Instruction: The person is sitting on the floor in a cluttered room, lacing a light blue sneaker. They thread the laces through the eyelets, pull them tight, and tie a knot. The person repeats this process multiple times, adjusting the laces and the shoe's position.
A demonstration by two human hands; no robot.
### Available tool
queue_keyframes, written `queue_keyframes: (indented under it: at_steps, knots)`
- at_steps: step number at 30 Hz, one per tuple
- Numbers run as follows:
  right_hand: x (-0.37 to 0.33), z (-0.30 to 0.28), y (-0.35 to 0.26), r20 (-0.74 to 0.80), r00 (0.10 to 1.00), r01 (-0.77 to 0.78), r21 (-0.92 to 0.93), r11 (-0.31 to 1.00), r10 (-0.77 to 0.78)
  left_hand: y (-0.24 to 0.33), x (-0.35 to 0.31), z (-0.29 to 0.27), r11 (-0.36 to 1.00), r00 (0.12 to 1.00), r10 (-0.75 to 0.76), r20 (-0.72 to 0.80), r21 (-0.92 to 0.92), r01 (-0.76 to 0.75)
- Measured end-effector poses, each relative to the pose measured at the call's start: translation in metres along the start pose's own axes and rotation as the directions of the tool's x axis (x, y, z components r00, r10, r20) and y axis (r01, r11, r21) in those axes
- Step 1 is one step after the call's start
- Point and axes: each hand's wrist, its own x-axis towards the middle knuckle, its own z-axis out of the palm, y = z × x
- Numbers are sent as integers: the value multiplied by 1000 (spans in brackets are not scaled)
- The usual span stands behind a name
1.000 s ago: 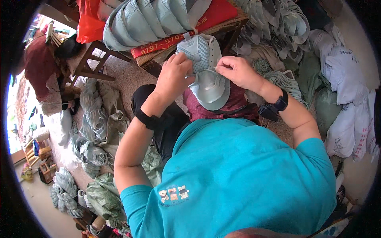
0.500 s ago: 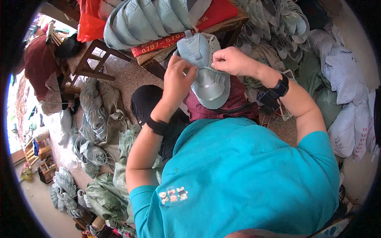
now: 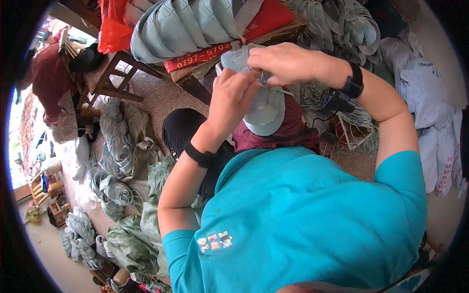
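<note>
A pale grey-green shoe upper (image 3: 267, 117) lies over the maroon cloth (image 3: 298, 122) on my lap, its rounded toe toward me. Its mesh tongue (image 3: 233, 59) points away, against the table edge. My left hand (image 3: 229, 100) is closed at the left side of the upper's opening, fingertips slightly blurred. Over the opening's right side, my right hand (image 3: 288, 63) bends in with curled fingers close to the left fingertips; what they pinch is hidden. A short pale lace end (image 3: 284, 91) sticks out below the right hand.
Beyond the upper, a wooden table (image 3: 281, 31) bears a red sheet and a row of nested uppers (image 3: 188, 29). Bundled uppers (image 3: 115, 188) and green sacks (image 3: 129, 241) lie on the floor at left. White sacks (image 3: 422, 93) stand at right, beside hanging uppers (image 3: 342, 29).
My right hand has moved up and left across the opening, and my left hand has shifted right toward it. The hands now nearly meet, covering more of the upper.
</note>
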Motion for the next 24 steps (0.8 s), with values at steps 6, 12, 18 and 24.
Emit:
queue_keyframes:
  at_steps: [6,12,18,24]
  knots:
    - [-3,5,25,105,994,27,47,999,-32,-3,-3,9,972,995,-17,98,233,-6]
    - [-14,22,22,-70,997,37,131,991,-28,1,-2,8,960,989,-27,144,280,-15]
    - [-20,38,22,-176,977,-67,298,952,123,-7,-5,15,991,996,-79,46,112,73]
    - [-12,74,8,-426,837,-141,440,887,345,-7,-6,15,826,901,-433,34,-384,412]
